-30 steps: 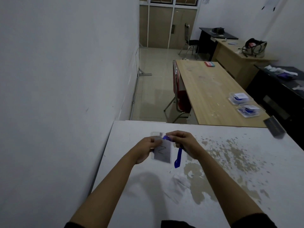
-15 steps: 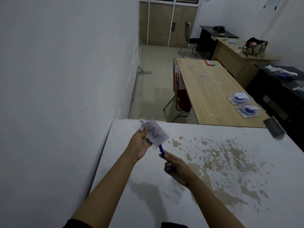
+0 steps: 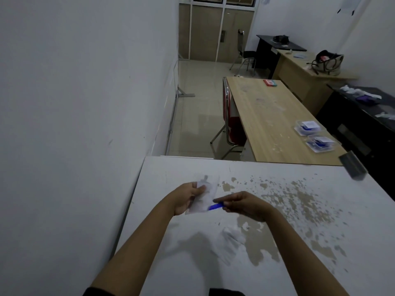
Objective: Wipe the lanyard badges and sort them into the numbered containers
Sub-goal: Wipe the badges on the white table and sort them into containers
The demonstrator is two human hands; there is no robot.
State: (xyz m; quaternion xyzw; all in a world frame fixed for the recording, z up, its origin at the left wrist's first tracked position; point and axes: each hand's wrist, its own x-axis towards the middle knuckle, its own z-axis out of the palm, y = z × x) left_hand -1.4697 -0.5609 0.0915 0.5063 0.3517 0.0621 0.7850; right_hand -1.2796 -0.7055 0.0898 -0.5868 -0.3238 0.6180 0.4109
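I hold the badge (image 3: pixel 204 197) in the air above the near left part of the white desk (image 3: pixel 277 242), just left of its patch of peeled paint. My left hand (image 3: pixel 186 198) grips it by its left edge, thumb on the face and fingers behind. My right hand (image 3: pixel 245 205) pinches the blue lanyard (image 3: pixel 215 206) where it leaves the badge's lower right corner.

I judge the badge to be very light: a thin clear sleeve with a paper card inside, which bends readily and has a slick face. A pinch at one edge keeps the flat face free for wiping. The clip end at the top looks stiffer and would give a surer hold. The lanyard is a soft ribbon and gives no support, so it only needs keeping out of the way. A crumpled white tissue (image 3: pixel 234 235) lies on the desk just nearer me than the badge, I judge for the wiping.

Half a second ago the badge was raised and tilted so that its written mark faced me, and my right hand was lower and nearer me. Now the badge is lower and blurred, so I cannot read the mark, and my right hand has come up beside it. The two clear containers (image 3: pixel 314 136) sit well beyond the badge, on the wooden desk (image 3: pixel 267 116).
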